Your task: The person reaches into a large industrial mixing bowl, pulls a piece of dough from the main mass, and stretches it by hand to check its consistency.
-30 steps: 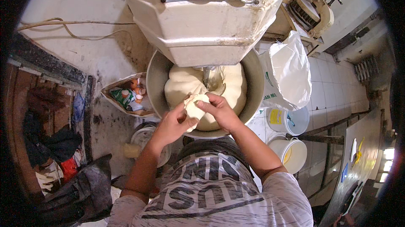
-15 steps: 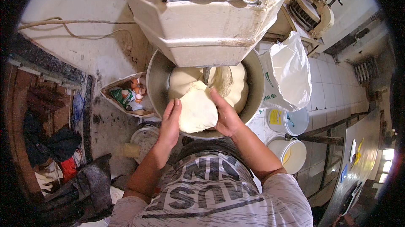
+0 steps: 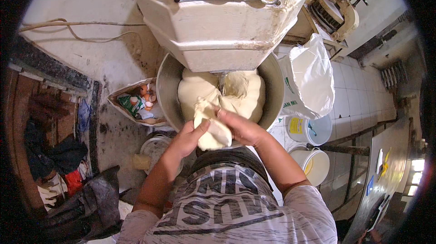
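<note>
My left hand (image 3: 190, 138) and my right hand (image 3: 239, 127) are both closed on a pale piece of dough (image 3: 211, 135), held at the near rim of a large steel bowl (image 3: 166, 89). The piece hangs in a folded flap between them. The bowl holds a big smooth mass of dough (image 3: 245, 103) around a metal mixer hook (image 3: 222, 78), partly hidden. Above it is the cream housing of a mixer (image 3: 218, 26), with a knob, a red button and a yellow button on its panel.
Left are a sack of eggshells (image 3: 138, 103), a cable (image 3: 91, 25), a lidded bucket (image 3: 154, 148) and dark cloths (image 3: 63, 153). Right are an open white sack (image 3: 309, 80), two buckets (image 3: 318, 130) (image 3: 318, 167), a hand-wheel machine (image 3: 334, 10) and a metal table (image 3: 377, 189).
The dough piece went from bunched to spread flat between my hands, then folded lower toward me. My hands spread apart and have come together again around it.
</note>
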Demonstrator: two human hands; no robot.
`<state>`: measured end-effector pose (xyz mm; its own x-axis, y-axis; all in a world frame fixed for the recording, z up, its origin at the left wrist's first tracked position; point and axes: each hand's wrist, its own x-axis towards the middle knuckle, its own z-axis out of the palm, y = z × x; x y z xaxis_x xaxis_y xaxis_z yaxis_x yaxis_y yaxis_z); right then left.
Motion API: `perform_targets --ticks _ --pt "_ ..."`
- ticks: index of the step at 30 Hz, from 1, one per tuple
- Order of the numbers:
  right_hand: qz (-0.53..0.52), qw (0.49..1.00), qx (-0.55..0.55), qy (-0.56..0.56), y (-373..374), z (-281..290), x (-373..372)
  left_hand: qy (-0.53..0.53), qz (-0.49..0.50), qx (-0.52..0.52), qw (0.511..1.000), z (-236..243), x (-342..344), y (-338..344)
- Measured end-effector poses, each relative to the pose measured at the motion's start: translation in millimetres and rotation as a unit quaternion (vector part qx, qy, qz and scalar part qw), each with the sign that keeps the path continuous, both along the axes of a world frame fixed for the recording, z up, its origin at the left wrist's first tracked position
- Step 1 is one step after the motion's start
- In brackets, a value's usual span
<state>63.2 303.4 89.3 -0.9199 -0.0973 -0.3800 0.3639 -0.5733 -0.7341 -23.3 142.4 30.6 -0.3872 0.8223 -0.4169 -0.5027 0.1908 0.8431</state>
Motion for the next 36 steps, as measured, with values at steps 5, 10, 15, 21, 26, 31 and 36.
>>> perform_targets --ticks 5,10,15,21,26,31,36 --pt "-0.064 0.997 -0.034 -0.04 18.4 -18.9 -4.2 -0.071 0.142 0.059 0.986 29.4 1.5 1.6" --pt "0.035 0.989 0.147 -0.003 11.7 -35.3 -1.9 -0.066 0.191 0.067 0.977 37.4 0.3 3.2" --pt "-0.097 0.995 0.028 0.0 17.1 -21.8 -9.0 -0.062 0.168 0.016 0.984 21.5 19.5 0.9" --pt "-0.09 0.995 -0.028 -0.025 9.0 -25.5 -7.1 -0.089 0.153 0.055 0.983 28.7 6.8 -1.0" --pt "-0.067 0.985 -0.15 -0.056 12.4 -19.7 -3.3 -0.135 0.156 0.075 0.976 24.3 2.2 -4.1" --pt "0.043 0.939 0.339 -0.038 25.7 -27.9 -0.5 -0.004 0.111 -0.025 0.994 1.3 -3.8 -10.4" --pt "0.056 0.73 0.647 0.215 -6.3 4.6 7.1 -0.202 0.18 -0.04 0.962 -15.4 1.1 -4.8"
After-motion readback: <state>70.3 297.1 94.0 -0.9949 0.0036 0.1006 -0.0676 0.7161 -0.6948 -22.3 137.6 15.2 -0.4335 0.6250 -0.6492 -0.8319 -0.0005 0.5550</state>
